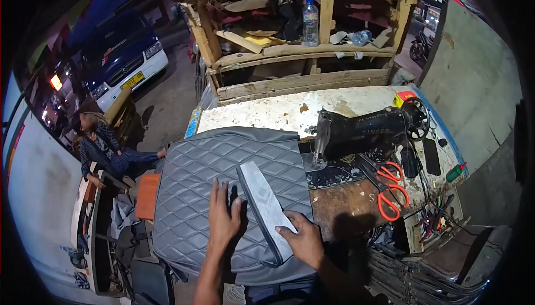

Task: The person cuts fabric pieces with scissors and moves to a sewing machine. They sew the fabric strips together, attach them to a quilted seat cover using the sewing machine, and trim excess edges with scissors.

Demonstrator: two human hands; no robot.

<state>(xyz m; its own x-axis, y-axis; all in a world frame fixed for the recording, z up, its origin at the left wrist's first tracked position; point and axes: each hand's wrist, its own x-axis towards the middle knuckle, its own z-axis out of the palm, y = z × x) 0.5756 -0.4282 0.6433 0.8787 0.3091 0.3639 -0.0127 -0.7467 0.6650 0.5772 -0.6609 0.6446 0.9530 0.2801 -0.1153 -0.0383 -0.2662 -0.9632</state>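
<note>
A dark grey quilted cover (192,193), stitched in diamonds, is spread over the left part of the work table. Across it slants a long strip (262,199), pale grey on its upper face and dark along its left edge. My right hand (304,239) grips this strip near its lower end, thumb on the pale face. Just left of the strip, my left hand (224,216) is over the quilting with fingers stretched out, holding nothing. Beside the cover's right edge stands a black sewing machine (362,132). Scissors with orange handles (393,188) lie in front of it.
A plastic bottle (310,23) stands on the wooden shelf (267,54) at the back. A green small bottle (455,172) lies near the table's right edge, above a tool-filled drawer (432,221). Another person (108,146) sits at left, near a parked vehicle (122,54).
</note>
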